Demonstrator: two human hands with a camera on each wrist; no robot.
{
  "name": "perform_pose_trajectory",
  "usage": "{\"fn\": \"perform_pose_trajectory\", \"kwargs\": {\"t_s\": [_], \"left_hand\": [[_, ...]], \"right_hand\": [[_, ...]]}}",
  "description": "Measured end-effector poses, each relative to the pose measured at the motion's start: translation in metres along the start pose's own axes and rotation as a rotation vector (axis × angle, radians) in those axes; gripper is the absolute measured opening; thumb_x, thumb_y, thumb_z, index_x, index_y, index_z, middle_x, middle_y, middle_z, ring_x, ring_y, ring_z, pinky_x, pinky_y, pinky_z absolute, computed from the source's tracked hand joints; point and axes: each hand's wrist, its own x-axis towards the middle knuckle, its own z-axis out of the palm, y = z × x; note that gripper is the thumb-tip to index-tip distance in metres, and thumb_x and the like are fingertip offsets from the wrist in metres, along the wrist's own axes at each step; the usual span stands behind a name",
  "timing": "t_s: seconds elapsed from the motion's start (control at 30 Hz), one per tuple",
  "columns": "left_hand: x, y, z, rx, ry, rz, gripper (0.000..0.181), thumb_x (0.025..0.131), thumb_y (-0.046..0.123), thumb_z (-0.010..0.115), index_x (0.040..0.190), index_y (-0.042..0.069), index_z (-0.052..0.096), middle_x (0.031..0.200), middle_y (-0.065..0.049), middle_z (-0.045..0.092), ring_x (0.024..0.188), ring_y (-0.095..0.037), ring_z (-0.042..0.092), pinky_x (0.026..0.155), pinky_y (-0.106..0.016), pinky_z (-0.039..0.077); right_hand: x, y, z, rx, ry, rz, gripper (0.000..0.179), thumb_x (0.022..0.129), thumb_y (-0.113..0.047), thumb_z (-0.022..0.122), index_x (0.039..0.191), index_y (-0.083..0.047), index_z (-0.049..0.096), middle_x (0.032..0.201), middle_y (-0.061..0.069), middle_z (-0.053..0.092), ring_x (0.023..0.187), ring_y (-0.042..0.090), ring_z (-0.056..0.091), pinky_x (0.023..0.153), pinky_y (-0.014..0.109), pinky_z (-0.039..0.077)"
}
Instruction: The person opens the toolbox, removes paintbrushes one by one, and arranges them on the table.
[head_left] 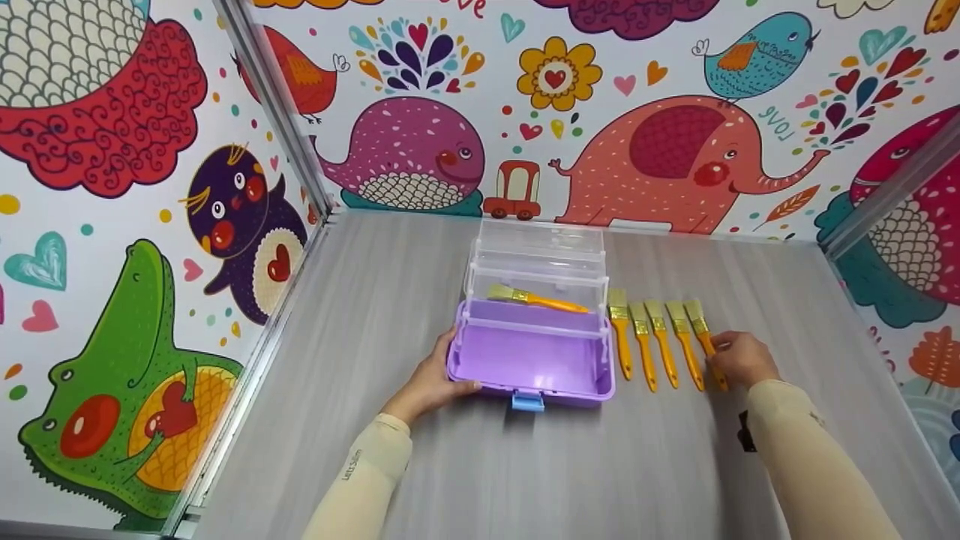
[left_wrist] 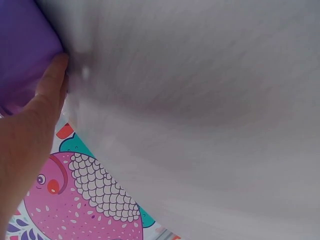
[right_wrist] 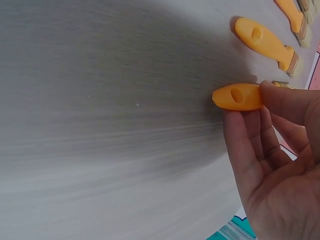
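A purple plastic storage box [head_left: 532,356] stands with its clear stacked trays [head_left: 544,262] folded up and back. My left hand [head_left: 435,379] holds its front left corner, thumb along the front and fingers against the left side. In the left wrist view the fingers [left_wrist: 52,82] lie on the purple wall. One paintbrush [head_left: 555,303] with an orange handle lies across a tray. At the right end of a row of paintbrushes, my right hand [head_left: 742,358] pinches the handle of the outermost paintbrush [right_wrist: 237,97] between thumb and fingers.
Several more orange-handled paintbrushes [head_left: 662,352] lie side by side between the box and my right hand, bristles pointing away. A blue latch [head_left: 528,401] juts from the box's front. Printed wall panels [head_left: 420,150] bound the grey table [head_left: 360,300] at the back and sides.
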Motion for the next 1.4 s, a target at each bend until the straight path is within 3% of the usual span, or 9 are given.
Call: {"fn": "perform_pose_trajectory", "kwargs": {"t_s": [0.6, 1.03, 1.23, 1.4], "left_hand": [[0.0003, -0.0013, 0.0003, -0.009, 0.007, -0.016, 0.111, 0.072, 0.021, 0.089, 0.158, 0.012, 0.02, 0.149, -0.029, 0.04, 0.133, -0.042, 0.042, 0.111, -0.055, 0.031], [-0.0007, 0.0006, -0.0004, 0.0, 0.0, -0.023, 0.112, 0.072, 0.022, 0.088, 0.159, 0.014, 0.018, 0.151, -0.027, 0.038, 0.135, -0.042, 0.04, 0.111, -0.056, 0.03], [0.0004, -0.0019, 0.0002, -0.002, 0.008, 0.013, 0.111, 0.071, 0.02, 0.088, 0.158, 0.01, 0.02, 0.148, -0.029, 0.041, 0.133, -0.041, 0.042, 0.111, -0.054, 0.031], [0.0007, -0.0022, 0.0005, -0.009, 0.01, 0.003, 0.111, 0.071, 0.019, 0.089, 0.158, 0.01, 0.02, 0.149, -0.028, 0.041, 0.133, -0.041, 0.042, 0.111, -0.054, 0.03]], "right_hand": [[0.0001, 0.0048, 0.0025, -0.036, 0.09, -0.025, 0.042, 0.086, -0.008, 0.067, 0.123, 0.01, 0.06, 0.109, 0.025, 0.064, 0.086, 0.031, 0.059, 0.069, 0.039, 0.053], [-0.0006, 0.0053, -0.0001, -0.039, 0.062, -0.034, 0.045, 0.086, -0.008, 0.067, 0.125, 0.012, 0.057, 0.109, 0.026, 0.063, 0.088, 0.032, 0.059, 0.071, 0.04, 0.053], [-0.004, 0.0063, -0.0026, -0.073, 0.071, -0.058, 0.041, 0.087, -0.009, 0.059, 0.123, 0.011, 0.059, 0.111, 0.029, 0.063, 0.093, 0.037, 0.059, 0.073, 0.046, 0.052], [-0.0046, 0.0078, -0.0048, -0.064, 0.06, -0.038, 0.041, 0.088, -0.011, 0.059, 0.123, 0.01, 0.058, 0.114, 0.03, 0.062, 0.093, 0.037, 0.058, 0.074, 0.046, 0.052]]}}
